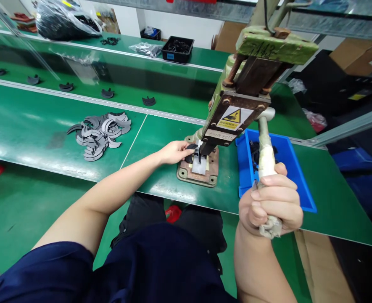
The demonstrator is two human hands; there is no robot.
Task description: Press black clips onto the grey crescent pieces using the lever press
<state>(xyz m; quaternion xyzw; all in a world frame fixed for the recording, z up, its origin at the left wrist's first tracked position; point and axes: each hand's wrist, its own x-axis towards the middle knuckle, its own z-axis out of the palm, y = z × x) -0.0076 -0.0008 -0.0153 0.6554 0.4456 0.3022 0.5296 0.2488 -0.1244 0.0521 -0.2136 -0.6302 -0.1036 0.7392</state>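
My left hand (pixel 175 152) pinches a black curved plastic part (pixel 190 154) at the base (pixel 183 172) of a green hand press (pixel 236 105). The part sits under the press's ram, against a small metal plate (pixel 199 166); its far side is hidden by the ram. My right hand (pixel 272 202) is wrapped round the taped lever (pixel 266 155) of the press, its fingers closed. A pile of grey and black curved parts (pixel 100 132) lies on the green bench to the left of my left hand.
A blue bin (pixel 299 181) with dark small parts stands right of the press, partly behind the lever. Several curved parts (pixel 107 93) lie spaced along the green strip behind the rail. Farther back are a black tray (pixel 177 49) and a filled plastic bag (pixel 66 21).
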